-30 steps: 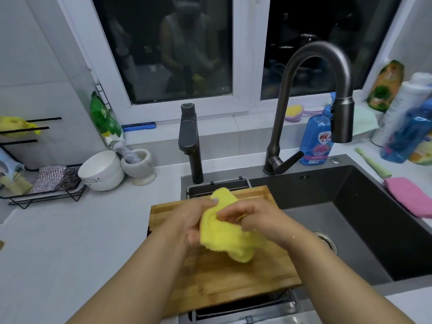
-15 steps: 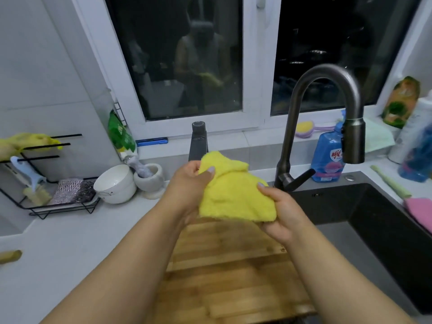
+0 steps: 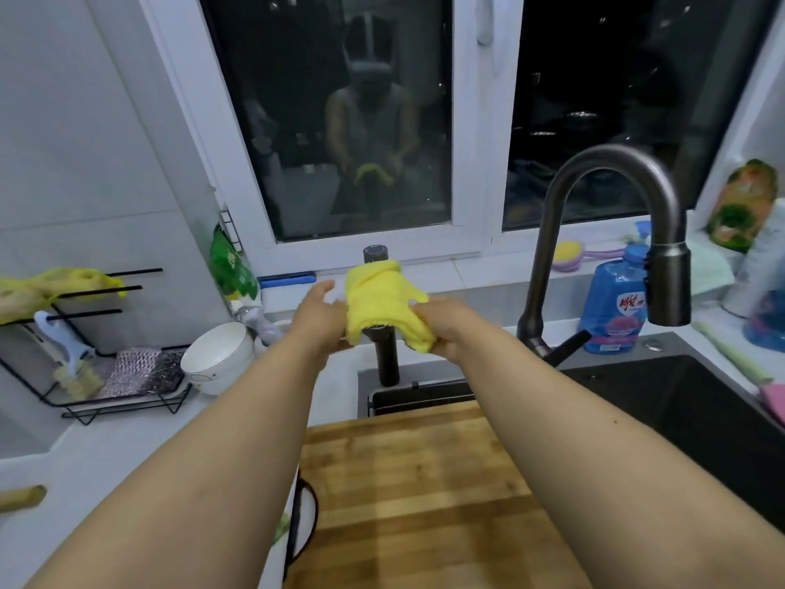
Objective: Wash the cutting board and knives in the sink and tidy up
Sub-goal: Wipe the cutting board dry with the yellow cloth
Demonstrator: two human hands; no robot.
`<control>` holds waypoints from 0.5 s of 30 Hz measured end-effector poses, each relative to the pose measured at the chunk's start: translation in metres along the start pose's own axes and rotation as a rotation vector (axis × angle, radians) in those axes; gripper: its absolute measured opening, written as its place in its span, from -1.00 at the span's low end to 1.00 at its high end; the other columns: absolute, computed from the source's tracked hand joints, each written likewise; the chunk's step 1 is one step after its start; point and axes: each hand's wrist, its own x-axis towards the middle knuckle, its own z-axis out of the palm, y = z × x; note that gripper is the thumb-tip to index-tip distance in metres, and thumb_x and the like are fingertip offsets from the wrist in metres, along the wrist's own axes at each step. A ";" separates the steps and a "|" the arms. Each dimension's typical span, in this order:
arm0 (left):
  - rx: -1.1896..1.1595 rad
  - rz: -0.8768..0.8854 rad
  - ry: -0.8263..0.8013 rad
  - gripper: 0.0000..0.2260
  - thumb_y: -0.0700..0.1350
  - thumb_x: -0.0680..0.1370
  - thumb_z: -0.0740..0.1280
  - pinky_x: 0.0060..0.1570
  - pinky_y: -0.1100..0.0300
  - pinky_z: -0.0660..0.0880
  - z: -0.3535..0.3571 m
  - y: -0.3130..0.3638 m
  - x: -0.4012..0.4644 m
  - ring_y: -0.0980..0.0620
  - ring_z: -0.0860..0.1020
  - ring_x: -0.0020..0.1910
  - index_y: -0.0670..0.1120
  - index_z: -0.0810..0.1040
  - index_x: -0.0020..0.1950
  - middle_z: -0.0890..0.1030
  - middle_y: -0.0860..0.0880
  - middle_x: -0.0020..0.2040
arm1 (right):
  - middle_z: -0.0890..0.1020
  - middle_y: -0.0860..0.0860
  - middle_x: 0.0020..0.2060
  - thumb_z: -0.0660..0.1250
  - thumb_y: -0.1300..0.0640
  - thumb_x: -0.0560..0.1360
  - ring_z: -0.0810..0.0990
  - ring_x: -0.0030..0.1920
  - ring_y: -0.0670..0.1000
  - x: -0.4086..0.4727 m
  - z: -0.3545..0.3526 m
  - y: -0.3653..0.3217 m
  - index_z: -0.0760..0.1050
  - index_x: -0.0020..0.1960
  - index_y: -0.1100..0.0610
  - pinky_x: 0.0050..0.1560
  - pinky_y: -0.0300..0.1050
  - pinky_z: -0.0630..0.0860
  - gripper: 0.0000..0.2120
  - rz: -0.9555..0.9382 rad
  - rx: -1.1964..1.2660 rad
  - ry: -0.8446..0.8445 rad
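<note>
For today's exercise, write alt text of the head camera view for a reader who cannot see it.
Two bare hands drape a yellow cloth over a short dark tap behind the sink: the left hand touches it with straight fingers, the right hand grips its edge. A wooden cutting board lies across the sink nearer the camera.

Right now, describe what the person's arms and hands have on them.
Both forearms are bare to the frame's lower edge, no sleeves in view. The left hand and right hand wear no gloves; no rings, watch or bracelet can be made out.
</note>
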 end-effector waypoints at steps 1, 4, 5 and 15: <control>-0.030 -0.017 -0.049 -0.60 -0.20 0.60 0.25 -0.16 0.08 0.61 0.002 -0.004 -0.004 -0.10 0.59 -0.02 0.08 0.32 0.41 0.55 -0.14 0.15 | 0.59 0.19 -0.08 0.26 0.12 0.59 0.59 -0.15 0.13 -0.003 0.000 0.006 0.47 0.10 0.21 -0.02 0.06 0.60 -0.83 0.026 0.029 -0.015; -0.103 -0.023 -0.017 -0.69 -0.17 0.62 0.21 -0.18 0.11 0.60 0.004 -0.012 -0.010 -0.05 0.58 -0.08 0.05 0.40 0.36 0.58 -0.12 0.07 | 0.58 0.13 -0.20 0.29 0.09 0.57 0.57 -0.25 0.06 -0.007 -0.001 0.021 0.50 0.08 0.22 -0.23 -0.08 0.60 -0.81 0.037 0.115 0.035; -0.126 -0.023 0.011 -0.74 -0.14 0.64 0.17 -0.15 0.08 0.58 0.003 -0.014 -0.012 -0.06 0.57 -0.11 0.02 0.42 0.33 0.57 -0.14 0.07 | 0.58 0.14 -0.17 0.28 0.09 0.58 0.57 -0.21 0.08 -0.009 -0.002 0.026 0.48 0.10 0.20 -0.23 -0.07 0.59 -0.80 0.052 0.144 0.071; -0.099 -0.244 -0.023 -0.79 -0.08 0.66 0.12 -0.20 0.05 0.51 -0.012 -0.067 -0.055 -0.12 0.53 -0.14 -0.13 0.34 0.25 0.48 -0.20 0.09 | 0.57 0.16 -0.15 0.19 0.06 0.60 0.58 -0.14 0.12 -0.045 0.011 0.077 0.44 0.23 0.23 -0.06 0.01 0.60 -0.70 0.234 0.275 0.256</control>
